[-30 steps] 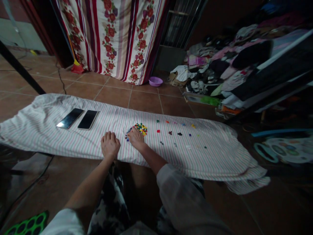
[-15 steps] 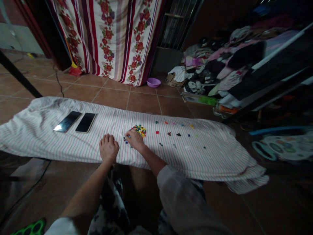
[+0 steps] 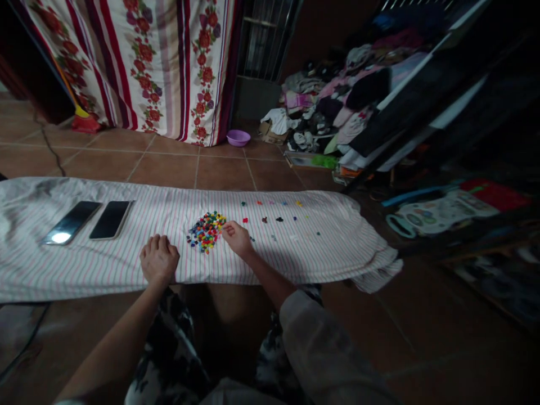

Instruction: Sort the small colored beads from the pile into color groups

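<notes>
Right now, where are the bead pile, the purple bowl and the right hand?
bead pile (image 3: 206, 230), head view, middle of the heap.
purple bowl (image 3: 238, 138), head view, its rim.
right hand (image 3: 237, 238), head view, back of the hand.

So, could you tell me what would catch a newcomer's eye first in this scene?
Probably the heap of small multicoloured beads in the middle of the striped cloth spread over the tiled floor, with the right hand at its edge and the left hand curled into a fist beside it. Two dark phones lie side by side on the cloth's left end. A flowered, striped curtain hangs behind.
</notes>
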{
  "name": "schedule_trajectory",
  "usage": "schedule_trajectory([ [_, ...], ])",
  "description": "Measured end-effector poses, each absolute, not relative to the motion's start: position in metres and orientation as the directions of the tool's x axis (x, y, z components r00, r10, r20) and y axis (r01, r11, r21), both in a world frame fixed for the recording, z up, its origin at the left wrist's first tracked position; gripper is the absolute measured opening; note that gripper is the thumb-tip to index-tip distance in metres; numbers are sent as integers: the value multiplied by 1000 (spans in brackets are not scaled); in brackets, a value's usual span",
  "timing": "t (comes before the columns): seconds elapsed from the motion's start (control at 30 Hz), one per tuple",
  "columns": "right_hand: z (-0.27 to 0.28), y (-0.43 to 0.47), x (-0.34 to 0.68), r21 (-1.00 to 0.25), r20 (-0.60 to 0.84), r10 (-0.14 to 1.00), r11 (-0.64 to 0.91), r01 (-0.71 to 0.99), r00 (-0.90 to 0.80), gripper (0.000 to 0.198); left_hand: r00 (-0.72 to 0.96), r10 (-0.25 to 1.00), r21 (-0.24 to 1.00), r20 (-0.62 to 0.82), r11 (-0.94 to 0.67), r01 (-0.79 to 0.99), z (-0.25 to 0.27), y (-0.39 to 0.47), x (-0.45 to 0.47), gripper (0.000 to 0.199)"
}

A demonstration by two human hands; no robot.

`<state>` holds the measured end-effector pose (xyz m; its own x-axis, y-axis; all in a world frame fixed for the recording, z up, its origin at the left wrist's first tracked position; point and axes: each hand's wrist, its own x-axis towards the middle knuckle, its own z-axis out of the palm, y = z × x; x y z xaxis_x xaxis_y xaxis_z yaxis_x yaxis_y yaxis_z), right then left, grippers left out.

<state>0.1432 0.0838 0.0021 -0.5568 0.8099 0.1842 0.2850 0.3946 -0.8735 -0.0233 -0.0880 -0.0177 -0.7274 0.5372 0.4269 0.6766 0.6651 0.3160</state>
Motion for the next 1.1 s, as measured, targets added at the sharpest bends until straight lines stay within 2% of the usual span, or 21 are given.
schedule_trajectory([
  [0.2, 3, 121, 231, -796, 290, 904, 409, 446, -313, 17, -746, 539, 338, 391, 670, 661, -13, -89, -21, 39],
  [0.37, -10, 135, 290, -699, 258, 948, 316, 642, -186, 16, -751, 543, 342, 376, 671, 657, -10, -89, -21, 38],
  [0.67, -29, 127, 301, -527, 264, 901, 434, 731, -345, 19, -776, 535, 310, 335, 715, 627, -5, -87, -17, 41],
  [0.87, -30, 125, 293, -495, 256, 924, 377, 783, -283, 19, -776, 541, 277, 324, 730, 625, -5, -87, -18, 43],
  [1.1, -26, 120, 288, -481, 257, 929, 361, 799, -265, 28, -771, 543, 272, 333, 728, 629, -7, -87, -19, 42],
])
